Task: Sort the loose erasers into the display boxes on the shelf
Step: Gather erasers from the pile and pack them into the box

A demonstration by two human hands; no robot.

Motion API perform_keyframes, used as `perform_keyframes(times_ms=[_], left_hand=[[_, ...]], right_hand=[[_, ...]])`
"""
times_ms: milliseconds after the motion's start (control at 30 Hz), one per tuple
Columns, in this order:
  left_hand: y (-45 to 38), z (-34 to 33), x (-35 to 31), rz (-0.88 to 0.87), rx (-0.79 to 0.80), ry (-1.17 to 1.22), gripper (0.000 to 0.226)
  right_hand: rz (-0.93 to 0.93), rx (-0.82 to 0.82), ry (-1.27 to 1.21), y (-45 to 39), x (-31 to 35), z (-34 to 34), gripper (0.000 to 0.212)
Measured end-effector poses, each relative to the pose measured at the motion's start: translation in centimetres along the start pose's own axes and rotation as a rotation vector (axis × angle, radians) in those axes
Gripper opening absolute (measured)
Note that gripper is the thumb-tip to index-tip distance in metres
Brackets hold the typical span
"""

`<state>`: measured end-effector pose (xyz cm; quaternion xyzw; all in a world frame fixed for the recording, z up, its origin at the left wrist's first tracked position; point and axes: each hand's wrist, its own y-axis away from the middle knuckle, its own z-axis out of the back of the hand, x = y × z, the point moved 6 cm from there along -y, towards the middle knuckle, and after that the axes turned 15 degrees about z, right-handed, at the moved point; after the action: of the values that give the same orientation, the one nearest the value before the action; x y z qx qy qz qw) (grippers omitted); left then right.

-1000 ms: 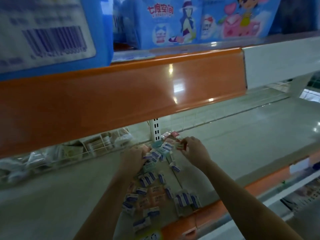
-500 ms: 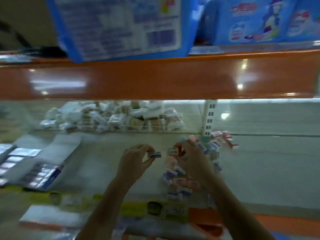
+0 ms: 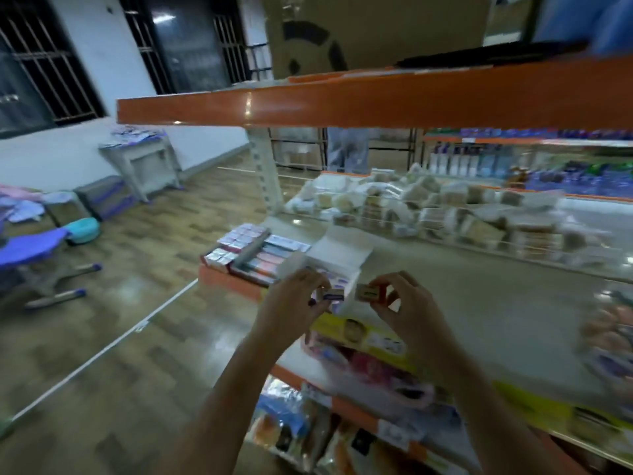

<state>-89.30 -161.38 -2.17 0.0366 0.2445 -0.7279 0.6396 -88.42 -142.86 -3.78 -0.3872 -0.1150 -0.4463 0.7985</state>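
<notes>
While the left hand [image 3: 295,299] pinches one eraser [image 3: 333,295], the right hand [image 3: 404,303] pinches another [image 3: 369,292].

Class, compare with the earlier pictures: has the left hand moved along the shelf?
Yes. The left hand, pinching an eraser, has moved left, away from the loose pile, to the open display box.

Two erasers [image 3: 333,295] held, perhaps three display boxes [image 3: 337,260].

Barred windows [image 3: 44,60], white wall [image 3: 102,63], glossy wooden floor [image 3: 113,337]
</notes>
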Motion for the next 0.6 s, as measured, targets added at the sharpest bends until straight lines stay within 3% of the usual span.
perform_keyframes(times_ms=[300, 600], left_hand=[[-2.0, 3.0, 13.2, 0.121, -0.065, 0.088, 0.021], [-9.7, 4.8, 25.4, 0.335, -0.114, 0.125, 0.018]], right_hand=[[0.058, 0.068, 0.005, -8.9, 4.8, -9.7, 0.030], [0.177, 0.175, 0.037, -21.3, 6.4, -18.3, 0.026]])
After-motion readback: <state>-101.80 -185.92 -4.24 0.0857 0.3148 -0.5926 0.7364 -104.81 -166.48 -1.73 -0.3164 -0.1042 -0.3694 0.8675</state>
